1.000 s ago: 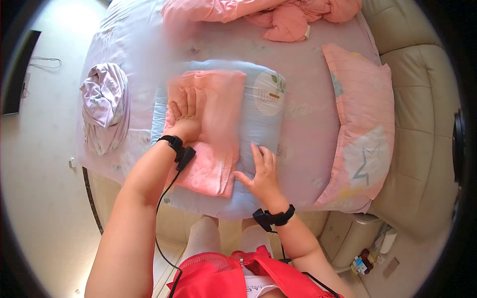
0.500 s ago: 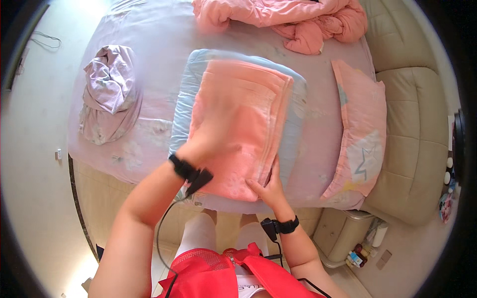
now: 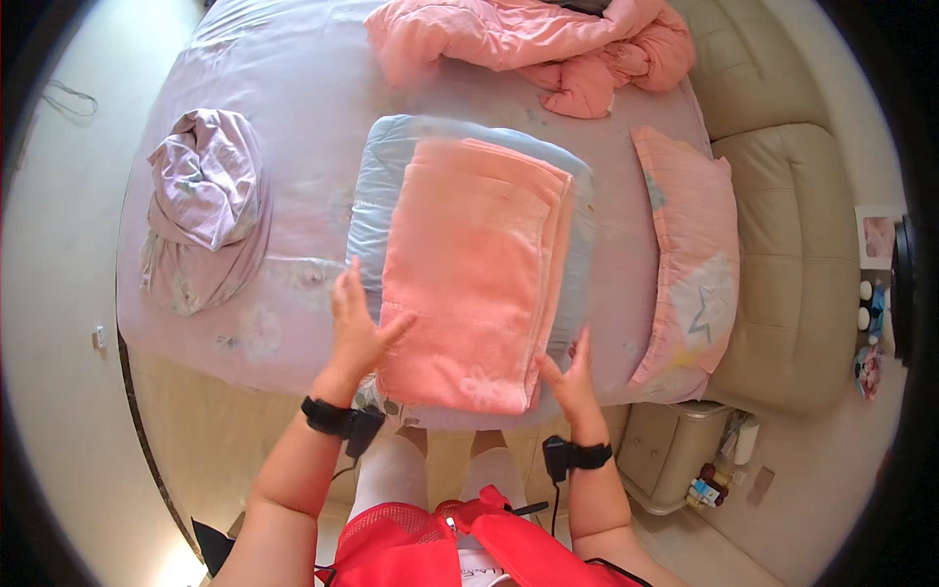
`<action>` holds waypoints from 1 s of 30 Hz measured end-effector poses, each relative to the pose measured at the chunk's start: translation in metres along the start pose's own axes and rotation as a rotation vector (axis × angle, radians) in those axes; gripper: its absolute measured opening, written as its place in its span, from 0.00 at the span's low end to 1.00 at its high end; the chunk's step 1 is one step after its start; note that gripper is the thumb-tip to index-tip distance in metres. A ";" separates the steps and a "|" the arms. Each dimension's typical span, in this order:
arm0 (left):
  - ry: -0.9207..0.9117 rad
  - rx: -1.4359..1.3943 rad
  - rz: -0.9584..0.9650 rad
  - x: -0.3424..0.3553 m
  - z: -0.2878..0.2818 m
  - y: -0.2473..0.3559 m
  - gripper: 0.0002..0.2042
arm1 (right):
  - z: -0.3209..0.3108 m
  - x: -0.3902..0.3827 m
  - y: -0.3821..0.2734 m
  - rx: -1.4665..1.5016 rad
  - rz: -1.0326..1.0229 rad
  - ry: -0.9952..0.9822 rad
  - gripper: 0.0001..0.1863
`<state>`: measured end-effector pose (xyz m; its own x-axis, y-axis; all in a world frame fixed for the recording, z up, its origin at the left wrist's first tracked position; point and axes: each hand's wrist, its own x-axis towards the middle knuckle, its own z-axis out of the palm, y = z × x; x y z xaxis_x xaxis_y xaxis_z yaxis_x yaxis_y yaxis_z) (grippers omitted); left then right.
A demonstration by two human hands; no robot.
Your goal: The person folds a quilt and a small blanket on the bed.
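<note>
— Pale lilac sheeting covers the bed point(image 3: 308, 196). What comes first, close in?
— A red vest point(image 3: 391, 548), then the left hand point(image 3: 357, 333) and the right hand point(image 3: 572, 382), a black band point(image 3: 328, 419) on each wrist.
— How does the left one stand?
— Open and empty, fingers spread by the near left side of the folded blue quilt point(image 3: 377, 196), thumb stretched over the edge of the folded pink cloth point(image 3: 460, 284).
— And the right?
— Open too, thumb well apart from the fingers, just beside the cloth's near right corner. Whether the thumb touches the cloth, I cannot tell.
— So where exactly is the cloth?
— Between the hands, flat on top of the quilt, which shows past its left, far and right sides.
— Anything farther out?
— On the left, a crumpled lilac bundle point(image 3: 210, 186). On the right, a pink pillow point(image 3: 685, 264) with a star on it, near the beige padded headboard point(image 3: 787, 225).
— And farthest off?
— A rumpled peach duvet point(image 3: 489, 39), heaped across the bed's far side
</note>
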<state>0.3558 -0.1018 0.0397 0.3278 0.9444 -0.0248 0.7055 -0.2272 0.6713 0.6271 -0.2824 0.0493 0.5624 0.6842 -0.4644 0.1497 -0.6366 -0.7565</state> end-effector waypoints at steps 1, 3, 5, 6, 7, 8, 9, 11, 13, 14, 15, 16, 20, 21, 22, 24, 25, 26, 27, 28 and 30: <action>-0.003 -0.012 0.012 0.008 0.004 -0.012 0.53 | -0.004 0.009 0.002 0.023 0.102 0.002 0.63; -0.185 -0.261 -0.325 0.019 0.008 -0.037 0.54 | 0.007 0.029 0.014 0.031 0.142 -0.040 0.65; -0.274 -0.411 -0.385 0.029 0.021 -0.057 0.52 | 0.013 0.046 0.033 0.032 0.182 -0.079 0.67; -0.361 -0.556 -0.449 0.034 0.028 -0.063 0.51 | 0.012 0.053 0.044 0.057 0.171 -0.092 0.69; -0.361 -0.554 -0.445 0.038 0.028 -0.066 0.51 | 0.014 0.056 0.043 0.087 0.162 -0.115 0.70; -0.425 -0.674 -0.499 0.043 0.027 -0.068 0.49 | 0.013 0.057 0.042 0.091 0.159 -0.113 0.70; -0.489 -0.793 -0.553 0.047 0.027 -0.070 0.48 | 0.012 0.058 0.041 0.195 0.247 -0.172 0.71; -0.531 -0.739 -0.546 0.051 0.032 -0.075 0.47 | 0.007 0.060 0.039 0.298 0.322 -0.216 0.73; -0.570 -0.678 -0.543 0.050 0.044 -0.090 0.45 | 0.008 0.065 0.055 0.312 0.401 -0.217 0.71; -0.580 -0.629 -0.542 0.051 0.052 -0.100 0.45 | 0.009 0.066 0.056 0.315 0.397 -0.211 0.71; -0.590 -0.579 -0.540 0.050 0.059 -0.109 0.45 | 0.012 0.066 0.057 0.255 0.436 -0.198 0.71; -0.599 -0.581 -0.528 0.052 0.061 -0.107 0.45 | 0.012 0.067 0.058 0.196 0.478 -0.177 0.71; -0.646 -0.595 -0.494 0.053 0.071 -0.121 0.44 | 0.013 0.069 0.065 0.282 0.488 -0.197 0.71; -0.678 -0.662 -0.482 0.051 0.072 -0.133 0.42 | 0.016 0.071 0.060 0.221 0.530 -0.207 0.71; -0.690 -0.658 -0.480 0.050 0.075 -0.136 0.42 | 0.014 0.072 0.056 0.158 0.576 -0.207 0.72; -0.676 -0.624 -0.454 0.049 0.072 -0.139 0.36 | 0.013 0.071 0.042 0.162 0.584 -0.238 0.72; -0.682 -0.621 -0.445 0.050 0.074 -0.134 0.36 | 0.008 0.070 0.040 0.153 0.593 -0.257 0.73; -0.659 -0.621 -0.427 0.050 0.074 -0.128 0.33 | 0.005 0.072 0.048 0.161 0.591 -0.252 0.73; -0.634 -0.620 -0.409 0.049 0.074 -0.122 0.30 | 0.005 0.075 0.063 0.148 0.538 -0.227 0.71; -0.634 -0.613 -0.403 0.047 0.070 -0.114 0.30 | 0.003 0.077 0.074 0.136 0.484 -0.207 0.70; -0.605 -0.753 -0.552 0.039 0.062 -0.092 0.26 | -0.006 0.076 0.087 0.177 0.423 -0.233 0.65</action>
<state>0.3423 -0.0585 -0.0686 0.4835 0.5530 -0.6786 0.3550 0.5847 0.7294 0.6883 -0.2881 -0.0491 0.3452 0.4540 -0.8214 -0.2031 -0.8184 -0.5376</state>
